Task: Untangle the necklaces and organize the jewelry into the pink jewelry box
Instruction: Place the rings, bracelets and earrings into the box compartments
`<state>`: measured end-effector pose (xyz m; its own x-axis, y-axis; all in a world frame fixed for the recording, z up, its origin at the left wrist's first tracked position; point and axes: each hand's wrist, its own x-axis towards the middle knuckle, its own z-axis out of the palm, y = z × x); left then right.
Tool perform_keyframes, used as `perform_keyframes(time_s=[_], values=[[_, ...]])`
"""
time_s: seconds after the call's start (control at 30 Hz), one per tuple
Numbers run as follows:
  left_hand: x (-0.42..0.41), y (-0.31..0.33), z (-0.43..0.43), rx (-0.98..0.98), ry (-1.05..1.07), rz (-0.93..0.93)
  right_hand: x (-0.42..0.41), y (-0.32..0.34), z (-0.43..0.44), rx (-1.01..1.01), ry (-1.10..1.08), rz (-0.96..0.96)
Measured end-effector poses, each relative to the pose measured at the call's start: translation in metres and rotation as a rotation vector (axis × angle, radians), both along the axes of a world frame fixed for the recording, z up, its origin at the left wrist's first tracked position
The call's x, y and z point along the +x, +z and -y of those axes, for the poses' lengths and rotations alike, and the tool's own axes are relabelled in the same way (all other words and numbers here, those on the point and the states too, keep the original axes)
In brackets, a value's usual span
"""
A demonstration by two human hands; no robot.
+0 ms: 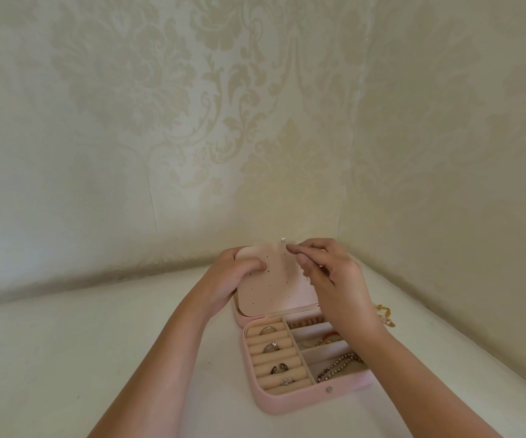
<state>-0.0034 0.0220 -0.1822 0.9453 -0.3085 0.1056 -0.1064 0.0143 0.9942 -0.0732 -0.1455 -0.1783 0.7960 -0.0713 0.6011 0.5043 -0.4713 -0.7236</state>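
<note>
Both my hands are up at the raised lid of the open pink jewelry box [290, 396] on the white tabletop [65, 358].

My left hand [233, 276] grasps the pale perforated earring panel [276, 286] by its left edge; my right hand [328, 279] pinches something tiny at its top, too small to identify. Four rings [268, 330] sit in the beige rolls, a beaded chain [337, 366] lies in the front-right compartment, and gold jewelry [385, 314] lies outside, just right.
</note>
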Motion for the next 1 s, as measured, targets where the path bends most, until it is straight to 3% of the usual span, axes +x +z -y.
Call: perform_keyframes(time_s=[0.1,0.23,0.33,1.0], values=[[0.001,0.001,-0.003,0.019,-0.021,0.031,0.001,0.001,-0.003,0.050,0.008,-0.051],[0.002,0.003,-0.007,0.023,-0.028,0.056,0.002,0.001,-0.015,0.329,0.026,-0.183],[0.002,0.004,-0.007,0.022,-0.043,0.053,0.006,-0.001,-0.024,0.415,-0.028,-0.202],[-0.004,0.010,-0.015,0.024,-0.139,0.067,0.003,-0.002,-0.041,0.183,-0.223,-0.163]])
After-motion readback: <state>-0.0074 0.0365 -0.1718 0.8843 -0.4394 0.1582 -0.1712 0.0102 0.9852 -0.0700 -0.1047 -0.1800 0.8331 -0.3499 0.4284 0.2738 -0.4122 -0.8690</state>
